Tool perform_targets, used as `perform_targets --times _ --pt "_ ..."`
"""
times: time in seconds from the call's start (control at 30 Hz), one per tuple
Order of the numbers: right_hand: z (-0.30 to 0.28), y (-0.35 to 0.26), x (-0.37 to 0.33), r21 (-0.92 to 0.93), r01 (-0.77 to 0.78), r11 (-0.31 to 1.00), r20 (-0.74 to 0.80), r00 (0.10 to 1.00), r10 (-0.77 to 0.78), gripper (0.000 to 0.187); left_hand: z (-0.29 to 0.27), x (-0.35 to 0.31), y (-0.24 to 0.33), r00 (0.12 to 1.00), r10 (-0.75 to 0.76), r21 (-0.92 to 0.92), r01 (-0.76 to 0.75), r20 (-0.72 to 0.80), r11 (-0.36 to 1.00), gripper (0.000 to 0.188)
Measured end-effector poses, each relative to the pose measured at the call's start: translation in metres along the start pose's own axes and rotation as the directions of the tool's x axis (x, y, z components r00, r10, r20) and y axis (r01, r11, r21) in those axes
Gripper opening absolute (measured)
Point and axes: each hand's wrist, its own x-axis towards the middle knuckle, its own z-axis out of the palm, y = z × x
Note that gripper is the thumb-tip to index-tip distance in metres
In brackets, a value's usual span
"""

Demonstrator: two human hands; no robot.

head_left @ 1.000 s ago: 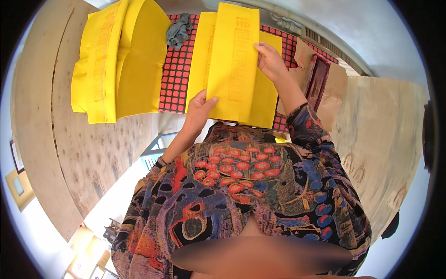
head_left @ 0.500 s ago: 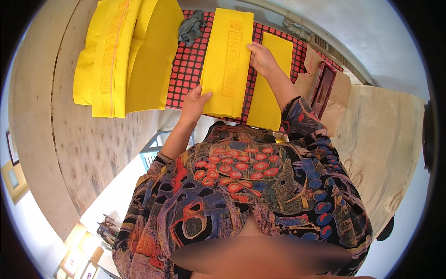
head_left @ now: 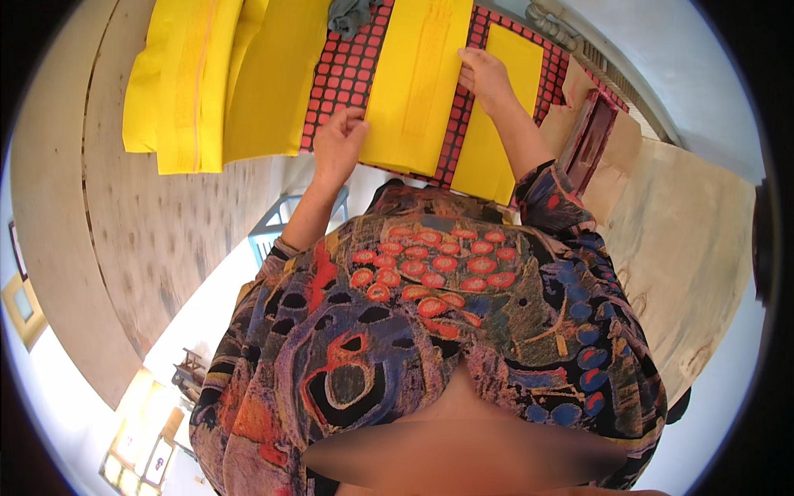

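Note:
A long yellow paper strip (head_left: 413, 91), with a faint column of red print, lies lengthwise away from me on the red-and-black patterned cloth (head_left: 335, 87). My left hand (head_left: 337, 147) is at its left edge near the close end, thumb and fingers drawn together against the paper. Farther up, my right hand (head_left: 486, 78) pinches the right edge between thumb and fingertips. Beside my right forearm rests another yellow strip (head_left: 488, 149), plain on top and partly covered by my wrist. How many layers the middle strip has, I cannot tell.
Thick yellow folded bundles (head_left: 207, 91) stand at the left. A grey rag (head_left: 351, 18) lies at the far side. On the right, a dark red tray (head_left: 585, 136) sits on torn brown paper (head_left: 624, 149). Wooden boards (head_left: 674, 248) flank the cloth, and pipes run behind.
The whole view has shifted, so the cloth sits higher in the picture. My left thumb has slid off the strip's face to its edge. The red print looks fainter now.

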Motion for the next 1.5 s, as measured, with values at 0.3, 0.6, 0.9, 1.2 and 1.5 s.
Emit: perform_targets --times 0.3,0.6,0.9,1.2,1.5 --pt "-0.007 0.001 -0.016 -0.319 0.042 0.947 -0.052 0.997 -0.062 0.031 -0.007 0.009 -0.016 0.997 0.072 -0.024 -0.073 -0.037 0.997 0.028" --pt "-0.124 0.002 -0.047 -0.381 0.264 0.886 -0.287 0.877 -0.385 0.028 0.015 -0.008 0.016 0.848 0.524 0.319 -0.474 -0.087 0.821 0.027" --pt "-0.264 0.019 -0.106 -0.855 -0.191 0.481 -0.476 0.658 -0.584 0.041 0.081 -0.048 0.055 0.69 0.519 0.133 -0.656 0.504 0.743 0.025" --pt "-0.219 0.015 -0.056 -0.935 -0.287 0.21 -0.355 0.73 -0.584 0.047 0.107 -0.023 0.024 0.517 0.559 0.317 -0.851 0.648 0.419 0.043" --pt "-0.222 0.022 -0.058 -0.95 -0.28 0.139 -0.306 0.732 -0.609 0.042 0.112 -0.026 0.004 0.506 0.463 0.4 -0.862 0.728 0.313 0.056"
